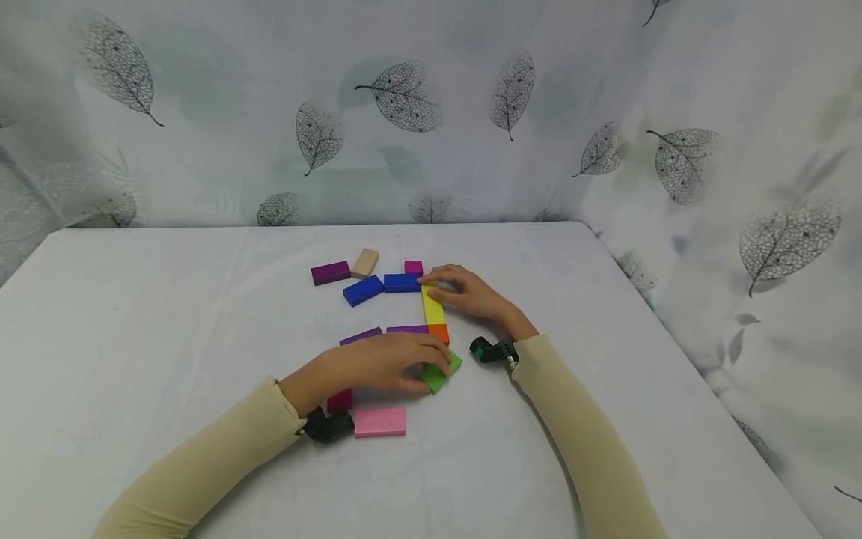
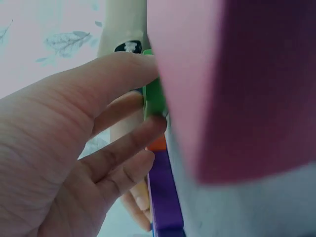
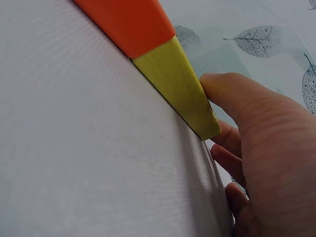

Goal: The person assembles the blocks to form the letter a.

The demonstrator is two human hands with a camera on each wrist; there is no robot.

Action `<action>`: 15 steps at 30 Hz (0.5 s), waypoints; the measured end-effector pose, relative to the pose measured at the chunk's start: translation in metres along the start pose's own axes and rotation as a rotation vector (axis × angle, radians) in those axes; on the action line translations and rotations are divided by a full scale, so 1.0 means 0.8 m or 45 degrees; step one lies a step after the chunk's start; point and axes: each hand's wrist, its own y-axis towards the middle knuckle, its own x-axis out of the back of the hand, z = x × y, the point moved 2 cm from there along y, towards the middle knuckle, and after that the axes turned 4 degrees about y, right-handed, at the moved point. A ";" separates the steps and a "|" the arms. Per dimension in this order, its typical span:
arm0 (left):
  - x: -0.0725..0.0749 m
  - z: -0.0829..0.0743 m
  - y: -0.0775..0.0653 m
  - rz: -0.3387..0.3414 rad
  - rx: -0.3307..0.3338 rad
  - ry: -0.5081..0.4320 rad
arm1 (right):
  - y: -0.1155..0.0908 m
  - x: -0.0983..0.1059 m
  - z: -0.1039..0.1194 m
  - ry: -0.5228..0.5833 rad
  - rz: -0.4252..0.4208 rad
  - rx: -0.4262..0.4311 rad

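Note:
My left hand (image 1: 384, 363) pinches a green wooden block (image 1: 438, 376), thumb and fingertips on its edges, as the left wrist view also shows. Just beyond that block lies an orange block (image 1: 439, 334), end to end with a yellow block (image 1: 433, 308). The right hand (image 1: 471, 293) holds the yellow block at its far end; its thumb (image 3: 217, 84) meets the block's edge in the right wrist view. Touching that far end is a blue block (image 1: 402, 283), with a magenta block (image 1: 414, 266) behind it. A purple block (image 1: 407, 329) runs left from the orange one.
Left of the row lie a second blue block (image 1: 363, 291), a beige block (image 1: 365, 263) and a dark purple block (image 1: 331, 273). A pink block (image 1: 380, 423) and a crimson block (image 1: 340, 400) lie near my left wrist. White cloth covers the table (image 1: 168, 314).

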 end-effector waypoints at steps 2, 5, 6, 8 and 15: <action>-0.002 -0.003 0.001 -0.015 -0.002 0.002 | 0.000 0.000 -0.001 -0.004 -0.002 0.002; -0.004 -0.005 0.001 -0.024 0.009 0.013 | 0.000 -0.001 -0.002 -0.004 -0.001 -0.004; -0.004 -0.005 0.001 -0.021 0.016 0.017 | 0.000 -0.001 -0.002 -0.004 -0.001 -0.007; -0.004 -0.004 0.001 -0.002 0.024 0.014 | 0.000 -0.001 -0.002 -0.002 0.000 -0.014; -0.001 0.003 -0.005 0.085 0.022 -0.078 | 0.000 0.000 -0.002 0.007 0.004 -0.027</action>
